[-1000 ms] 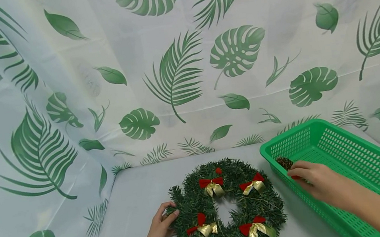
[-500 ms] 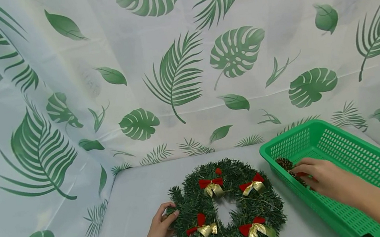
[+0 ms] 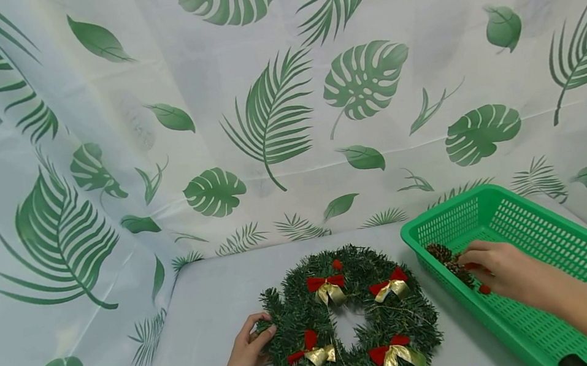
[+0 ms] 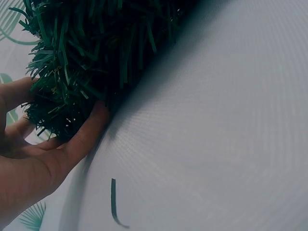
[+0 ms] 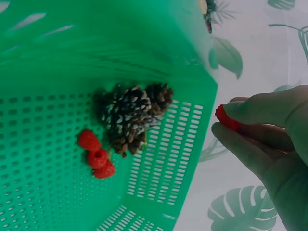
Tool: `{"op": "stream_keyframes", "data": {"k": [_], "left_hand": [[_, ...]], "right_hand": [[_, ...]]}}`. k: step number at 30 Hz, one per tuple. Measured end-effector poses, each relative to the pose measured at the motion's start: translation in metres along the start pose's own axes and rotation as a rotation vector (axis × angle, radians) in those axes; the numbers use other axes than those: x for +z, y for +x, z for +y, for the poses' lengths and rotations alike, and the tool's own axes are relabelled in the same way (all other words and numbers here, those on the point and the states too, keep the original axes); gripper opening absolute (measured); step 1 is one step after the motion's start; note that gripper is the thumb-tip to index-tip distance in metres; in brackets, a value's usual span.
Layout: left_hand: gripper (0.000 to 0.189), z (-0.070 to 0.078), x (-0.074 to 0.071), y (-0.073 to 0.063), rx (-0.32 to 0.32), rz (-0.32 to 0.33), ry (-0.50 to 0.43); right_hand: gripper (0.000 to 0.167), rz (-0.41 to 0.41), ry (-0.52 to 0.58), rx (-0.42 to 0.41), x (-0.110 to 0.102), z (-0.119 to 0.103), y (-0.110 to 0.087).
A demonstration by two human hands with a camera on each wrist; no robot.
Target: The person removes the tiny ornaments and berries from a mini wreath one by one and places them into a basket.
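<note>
My left hand [image 3: 243,359] grips a branch tip at the left edge of a green artificial wreath [image 3: 419,315], which lies flat. In the left wrist view, thumb and fingers curl round the dark green tinsel. Red-and-gold bows [image 3: 330,289] decorate the wreath. My right hand [image 3: 497,270] is over the left side of a green plastic basket [image 3: 486,188]. Between thumb and fingertips it pinches a red artificial raspberry [image 5: 225,119], seen in the right wrist view. Brown pine cones [image 5: 127,113] lie in the basket, with red raspberries [image 5: 89,140] beside them.
The wreath and basket stand on a pale cloth-covered table [image 3: 204,306], the basket to the wreath's right. A white curtain [image 3: 285,116] printed with green leaves hangs behind and at the left. A dark object [image 3: 572,361] shows at the lower right, cut off by the frame.
My right hand has shifted slightly right and toward the basket's middle, leaving more pine cones and a raspberry in sight. The left hand and wreath stay as they were.
</note>
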State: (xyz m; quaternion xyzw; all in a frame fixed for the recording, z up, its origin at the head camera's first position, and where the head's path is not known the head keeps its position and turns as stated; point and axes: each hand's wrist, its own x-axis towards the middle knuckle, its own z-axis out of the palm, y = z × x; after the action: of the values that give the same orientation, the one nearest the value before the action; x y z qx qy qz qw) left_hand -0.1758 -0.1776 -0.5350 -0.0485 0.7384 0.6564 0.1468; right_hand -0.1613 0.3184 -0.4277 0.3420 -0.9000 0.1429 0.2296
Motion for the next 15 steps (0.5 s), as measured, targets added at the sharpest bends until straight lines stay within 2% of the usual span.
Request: {"op": "stream_keyframes", "data": {"k": [6, 15], "left_hand": [[0.04, 0.0, -0.001, 0.0, 0.003, -0.004, 0.001], [0.04, 0.003, -0.001, -0.002, 0.004, -0.005, -0.002]], "right_hand": [[0.035, -0.033, -0.007, 0.022, 0.004, 0.008, -0.005], [0.027, -0.119, -0.006, 0.099, 0.008, 0.017, -0.011]]}}
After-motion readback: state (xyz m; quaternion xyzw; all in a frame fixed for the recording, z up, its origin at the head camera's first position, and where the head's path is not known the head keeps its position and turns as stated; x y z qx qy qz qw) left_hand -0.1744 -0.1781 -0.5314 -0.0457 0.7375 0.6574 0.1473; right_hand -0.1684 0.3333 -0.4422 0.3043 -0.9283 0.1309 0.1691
